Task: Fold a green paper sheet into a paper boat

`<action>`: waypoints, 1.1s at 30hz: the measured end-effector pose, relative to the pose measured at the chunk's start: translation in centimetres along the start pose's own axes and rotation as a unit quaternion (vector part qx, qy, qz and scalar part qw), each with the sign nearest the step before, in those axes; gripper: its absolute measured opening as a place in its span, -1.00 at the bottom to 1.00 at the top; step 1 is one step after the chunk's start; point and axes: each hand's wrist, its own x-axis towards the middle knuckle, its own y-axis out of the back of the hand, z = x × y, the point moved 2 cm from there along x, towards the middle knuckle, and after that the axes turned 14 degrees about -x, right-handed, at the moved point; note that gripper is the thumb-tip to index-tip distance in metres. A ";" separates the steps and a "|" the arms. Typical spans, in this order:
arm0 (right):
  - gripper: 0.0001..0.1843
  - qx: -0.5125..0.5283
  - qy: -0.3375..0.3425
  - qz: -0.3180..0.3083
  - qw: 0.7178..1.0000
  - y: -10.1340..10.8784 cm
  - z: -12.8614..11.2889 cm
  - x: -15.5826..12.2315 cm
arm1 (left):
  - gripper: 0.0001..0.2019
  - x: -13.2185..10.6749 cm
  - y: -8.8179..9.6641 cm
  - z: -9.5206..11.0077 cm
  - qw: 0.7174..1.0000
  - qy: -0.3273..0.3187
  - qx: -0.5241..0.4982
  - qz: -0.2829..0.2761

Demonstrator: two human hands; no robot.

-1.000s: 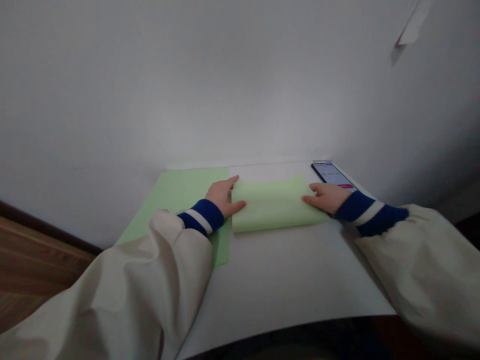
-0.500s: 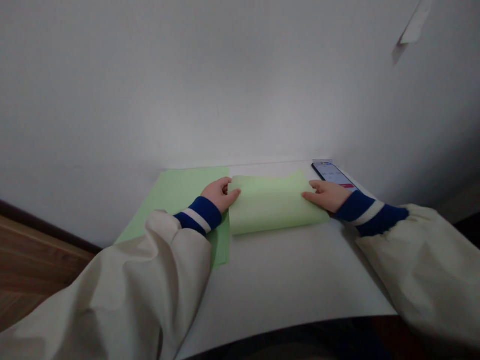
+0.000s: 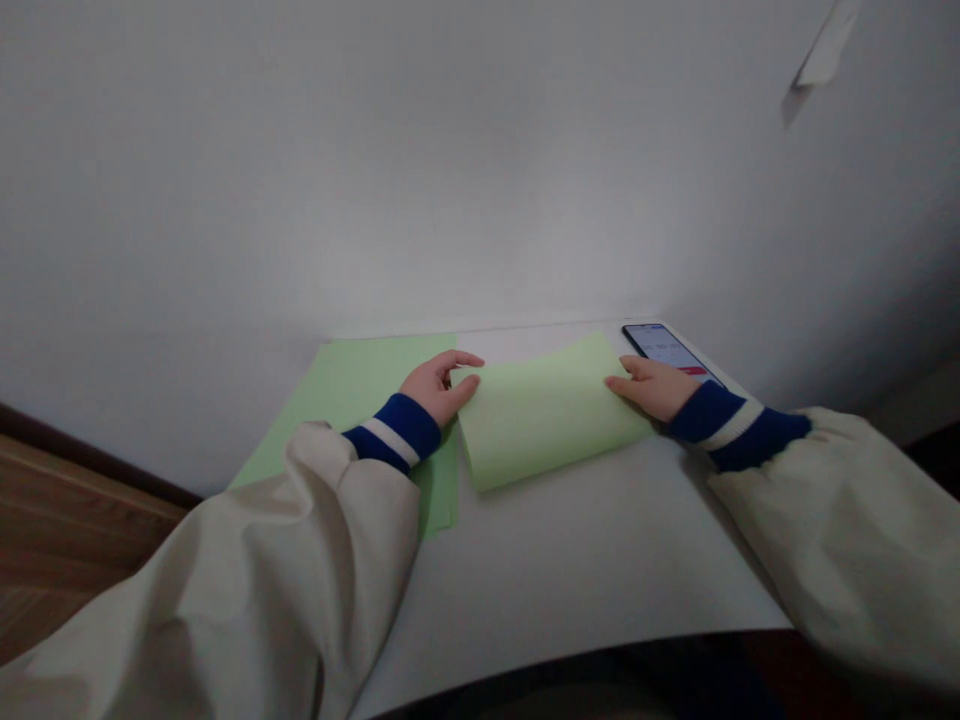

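A light green sheet of paper is bent over on itself, its rounded bend toward me. My left hand pinches its left end, thumb on the near face and index finger stretched along the top edge. At the right end my right hand grips the paper between thumb and fingers; some of those fingers are hidden behind it. More green paper lies flat under and beyond my left wrist, several edges showing at its near corner.
All this is on a white table pushed against a pale wall. A phone with a lit screen lies behind my right hand. Brown wooden furniture stands at the left. A white strip hangs on the wall, upper right.
The bend's left part has dropped lower and toward me, so the sheet now slants. My left index finger has stretched out along the top edge. The right hand has barely moved.
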 end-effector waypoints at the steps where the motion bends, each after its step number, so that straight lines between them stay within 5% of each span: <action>1: -0.76 -0.003 0.000 0.005 1.000 0.0 0.0 0.0 | -0.70 0.0 0.0 0.0 1.000 0.003 0.004 0.001; 7: -0.76 0.048 0.032 -0.024 0.998 -0.7 0.9 0.5 | -0.72 -0.1 0.1 0.5 1.000 -0.015 0.025 0.007; 12: -0.19 0.135 0.053 0.033 0.989 -0.3 1.7 0.9 | -0.74 -0.2 0.2 0.6 0.998 -0.042 0.035 0.007; 15: -0.05 0.127 0.086 0.027 0.988 0.0 1.4 0.9 | -0.75 -0.2 0.2 0.5 0.998 -0.052 0.034 0.002; 23: -0.32 0.007 0.262 0.119 0.958 0.1 -0.5 1.6 | -0.75 -0.4 0.0 1.1 0.996 -0.077 0.052 -0.016; 33: -0.27 -0.047 0.372 0.035 0.926 1.1 -5.0 2.2 | -0.75 -1.2 -0.9 1.8 0.992 -0.092 0.084 -0.006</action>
